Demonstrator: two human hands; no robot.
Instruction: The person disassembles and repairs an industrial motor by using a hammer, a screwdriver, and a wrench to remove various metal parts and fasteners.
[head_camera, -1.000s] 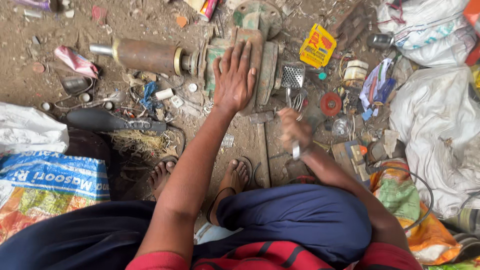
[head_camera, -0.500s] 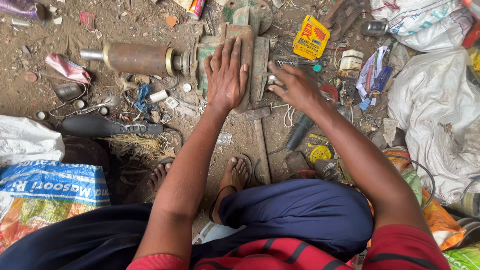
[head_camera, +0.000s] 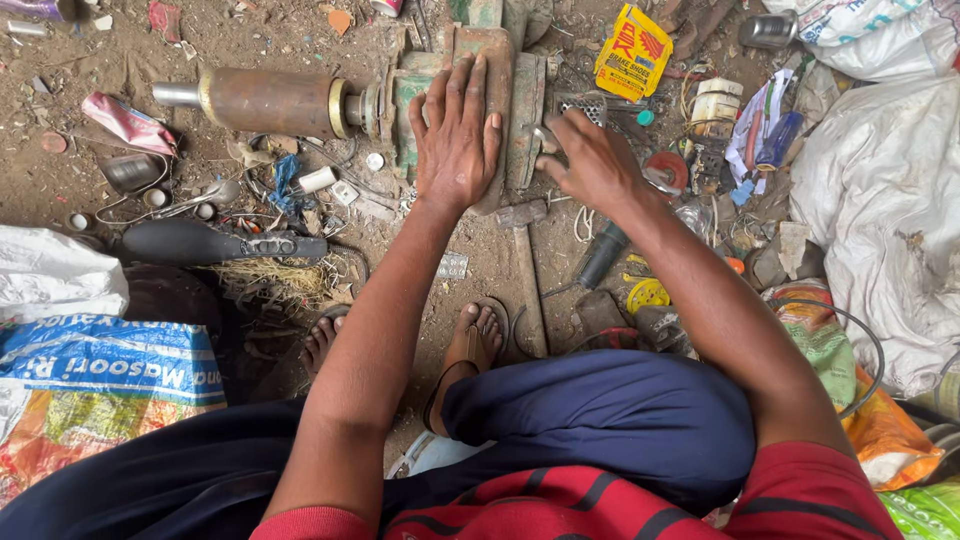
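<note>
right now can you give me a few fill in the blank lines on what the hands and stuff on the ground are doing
1. The left hand lies ____ on the green metal housing.
2. A rusty cylinder sticks out from the housing's ____ side.
3. The right hand rests just ____ of the housing.
4. The packet above the right hand is ____.

Missing words: flat; left; right; yellow

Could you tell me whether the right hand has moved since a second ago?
Yes. The right hand has gone up from near the knee to the green machine, beside the flat left hand.
</note>
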